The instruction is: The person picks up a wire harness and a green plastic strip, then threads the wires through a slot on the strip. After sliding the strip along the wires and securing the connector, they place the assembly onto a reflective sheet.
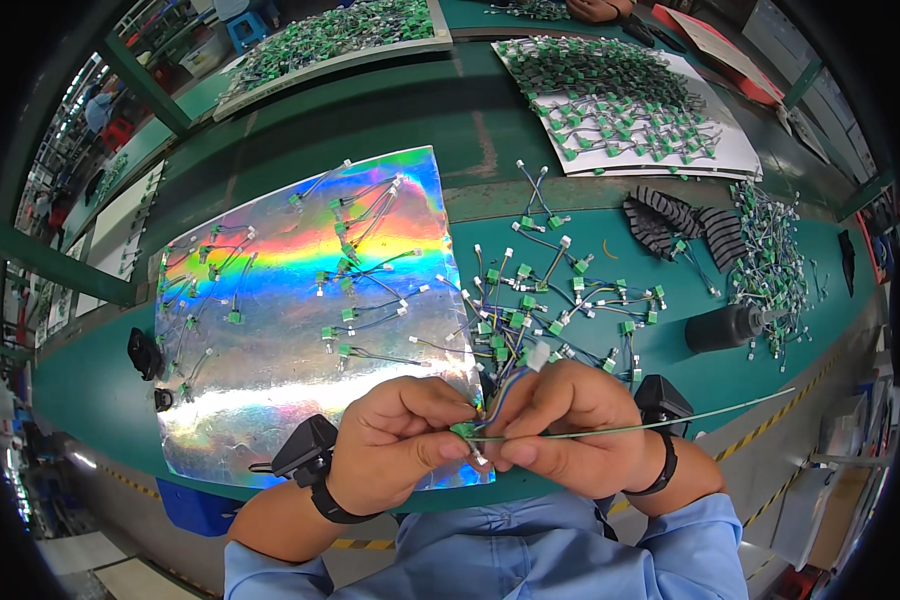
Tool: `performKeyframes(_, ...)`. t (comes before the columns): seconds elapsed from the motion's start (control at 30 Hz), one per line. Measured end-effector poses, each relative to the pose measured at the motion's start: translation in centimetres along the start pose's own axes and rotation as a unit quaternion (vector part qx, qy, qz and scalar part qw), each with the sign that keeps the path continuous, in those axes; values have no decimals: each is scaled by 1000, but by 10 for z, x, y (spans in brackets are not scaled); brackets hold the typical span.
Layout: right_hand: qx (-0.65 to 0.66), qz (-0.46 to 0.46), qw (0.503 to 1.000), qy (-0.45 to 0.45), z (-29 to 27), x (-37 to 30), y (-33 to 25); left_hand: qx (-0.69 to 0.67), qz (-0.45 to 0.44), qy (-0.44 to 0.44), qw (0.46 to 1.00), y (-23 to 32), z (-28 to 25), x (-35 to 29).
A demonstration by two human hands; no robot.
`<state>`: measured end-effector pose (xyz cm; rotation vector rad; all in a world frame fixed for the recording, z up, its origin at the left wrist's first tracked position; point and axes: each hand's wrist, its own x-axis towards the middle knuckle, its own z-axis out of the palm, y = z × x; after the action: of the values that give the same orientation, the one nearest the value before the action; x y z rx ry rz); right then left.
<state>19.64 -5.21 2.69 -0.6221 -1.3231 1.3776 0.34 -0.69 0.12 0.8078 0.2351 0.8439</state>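
Note:
Above the near edge of the table, my left hand (398,440) is closed, pinching a small green connector (464,430) between thumb and fingers. Several thin coloured wires lead up from the connector to a white plug (538,356). My right hand (582,428) pinches a long thin green rod (705,410) that sticks out to the right past my wrist. The rod's inner end meets the green connector; whether it goes inside cannot be made out. Just beyond my hands lies a loose pile of similar wired connectors (515,318).
A shiny rainbow sheet (270,385) carries spaced-out connectors on the left. To the right are a black bottle (722,328), a striped dark cloth (660,222) and a heap of wired connectors (765,255). White boards (740,160) loaded with connectors stand farther back. Another person's hand (595,10) shows at the top.

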Motion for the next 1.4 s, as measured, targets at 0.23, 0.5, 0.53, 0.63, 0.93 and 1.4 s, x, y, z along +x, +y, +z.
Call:
performKeyframes(0.23,-49,-24,999,2,-3,0,-2,-1,8,-8,1000,-1,-2,1)
performKeyframes(0.5,-59,-31,998,7,-1,0,0,-5,-1,-9,1000,-2,-4,-2)
performKeyframes(0.53,-59,-30,998,8,-1,0,0,-2,1,-10,1000,-2,-4,-2)
performKeyframes(0.63,-70,-31,997,1,-2,2,0,-12,-10,-9,1000,1,0,0)
performKeyframes(0.93,-80,-59,995,-16,-4,3,2,-22,-10,-19,1000,-1,-1,1)
performKeyframes(1.4,-96,-58,994,8,-1,1,-1,10,18,-5,1000,-2,-4,0)
